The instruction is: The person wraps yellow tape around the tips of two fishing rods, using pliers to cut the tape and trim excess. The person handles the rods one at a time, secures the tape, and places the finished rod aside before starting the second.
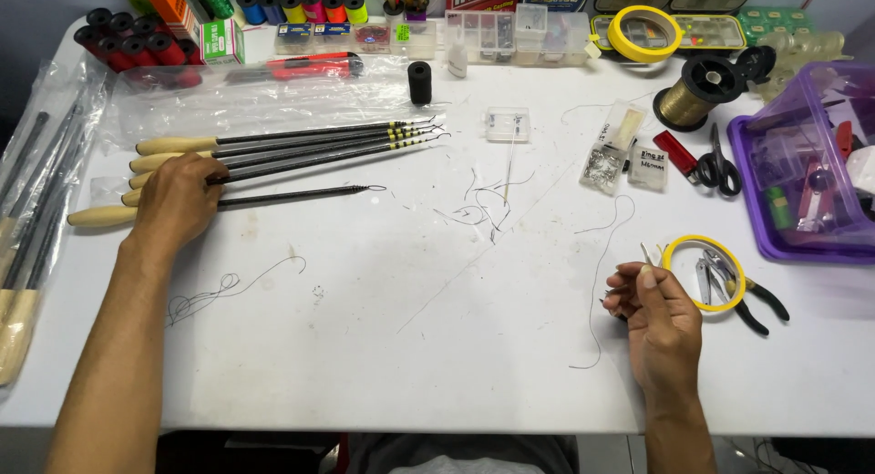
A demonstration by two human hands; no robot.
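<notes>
Resting left hand on rods, tips rightward

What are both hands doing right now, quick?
Left hand: open, lying flat on the rods, not gripping.
Right hand: fingers closed, pinching a small thin piece; what it is cannot be told.
</notes>
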